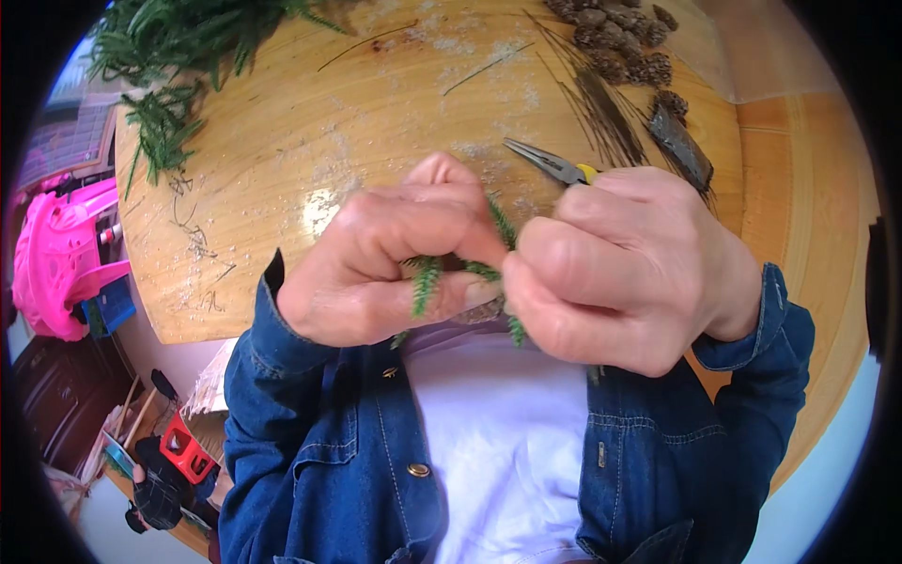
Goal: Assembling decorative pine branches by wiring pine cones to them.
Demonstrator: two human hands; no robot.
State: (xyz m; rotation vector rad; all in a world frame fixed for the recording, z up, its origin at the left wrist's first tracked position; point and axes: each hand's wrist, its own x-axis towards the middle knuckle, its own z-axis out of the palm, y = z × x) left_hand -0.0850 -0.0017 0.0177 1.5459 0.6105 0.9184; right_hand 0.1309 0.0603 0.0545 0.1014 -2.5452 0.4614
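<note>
My left hand (385, 254) is closed, thumb and fingers pinching a green artificial fir sprig (427, 282) whose needled tips stick out between and around the fingers. Under the left thumb a bit of something brownish (479, 312) shows, too covered to name. Right beside it, my right hand (620, 273) is closed too, its fingertips pressed together against the sprig. What they grip is hidden. Just beyond the right knuckles are needle-nose pliers (554, 164) with a yellow grip, jaws toward the far left. The hand covers their handles, so I cannot tell whether it touches them.
A heap of green fir sprigs (178, 42) covers the wooden table's (272, 141) far left corner. Several pine cones (620, 42) and a bundle of thin dark wires (601, 113) lie far right, near a dark packet (680, 146). A pink chair (61, 254) stands left.
</note>
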